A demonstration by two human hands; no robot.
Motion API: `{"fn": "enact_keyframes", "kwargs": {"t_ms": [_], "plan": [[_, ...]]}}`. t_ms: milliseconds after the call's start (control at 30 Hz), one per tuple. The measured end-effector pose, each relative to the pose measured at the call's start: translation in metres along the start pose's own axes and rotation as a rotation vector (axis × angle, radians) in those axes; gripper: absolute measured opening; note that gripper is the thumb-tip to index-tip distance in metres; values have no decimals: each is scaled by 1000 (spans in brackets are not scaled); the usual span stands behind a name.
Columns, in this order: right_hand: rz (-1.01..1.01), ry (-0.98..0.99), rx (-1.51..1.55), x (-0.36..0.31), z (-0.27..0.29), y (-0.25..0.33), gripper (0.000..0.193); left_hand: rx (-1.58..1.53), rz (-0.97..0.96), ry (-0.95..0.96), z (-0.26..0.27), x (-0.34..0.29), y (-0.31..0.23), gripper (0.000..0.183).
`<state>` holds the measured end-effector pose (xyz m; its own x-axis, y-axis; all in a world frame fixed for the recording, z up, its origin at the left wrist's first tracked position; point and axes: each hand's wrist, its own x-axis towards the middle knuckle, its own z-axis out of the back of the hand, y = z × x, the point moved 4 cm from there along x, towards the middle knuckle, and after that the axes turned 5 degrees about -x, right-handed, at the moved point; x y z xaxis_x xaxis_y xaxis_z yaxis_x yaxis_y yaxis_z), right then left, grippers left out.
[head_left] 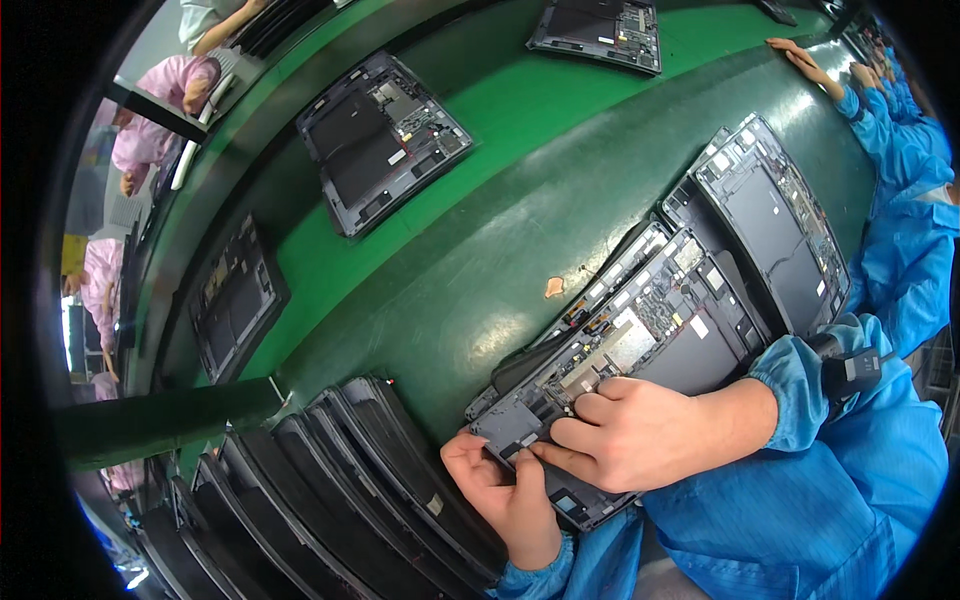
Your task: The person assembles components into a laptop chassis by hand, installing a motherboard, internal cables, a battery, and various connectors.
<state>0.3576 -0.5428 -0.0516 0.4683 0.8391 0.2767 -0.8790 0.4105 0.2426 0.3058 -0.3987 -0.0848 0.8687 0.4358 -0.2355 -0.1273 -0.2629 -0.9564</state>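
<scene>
An opened tablet-like device (690, 350), its dark grey shell showing a circuit board, connectors and flat black areas, lies tilted in front of me on other units. My left hand (515, 500) grips its near-left corner, fingers at the outer edge and thumb on the inner face. Above the same corner, my right hand (630, 430) is closed, fingers curled and the index tip pressed down close to my left thumb. Whatever sits under those fingertips is too small or hidden to make out. A similar unit (600, 290) sticks out from beneath the device.
More opened units (770, 220) lean at the right. A row of dark shells (340, 470) stands on edge at the left. Opened devices (385, 140) rest on the green belt (500, 130). A small tan scrap (554, 287) lies on the bench (440, 320). Blue-sleeved co-workers (890, 150) sit at the right.
</scene>
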Motion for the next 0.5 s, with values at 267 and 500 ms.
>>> {"fn": "enact_keyframes", "kwargs": {"t_ms": [267, 500], "plan": [[5, 64, 241, 1, 11, -24, 36, 0, -63, -20, -7, -3, 1, 53], [-239, 60, 718, -2, 53, -87, 24, 465, -280, -82, -17, -12, -23, 50]]}}
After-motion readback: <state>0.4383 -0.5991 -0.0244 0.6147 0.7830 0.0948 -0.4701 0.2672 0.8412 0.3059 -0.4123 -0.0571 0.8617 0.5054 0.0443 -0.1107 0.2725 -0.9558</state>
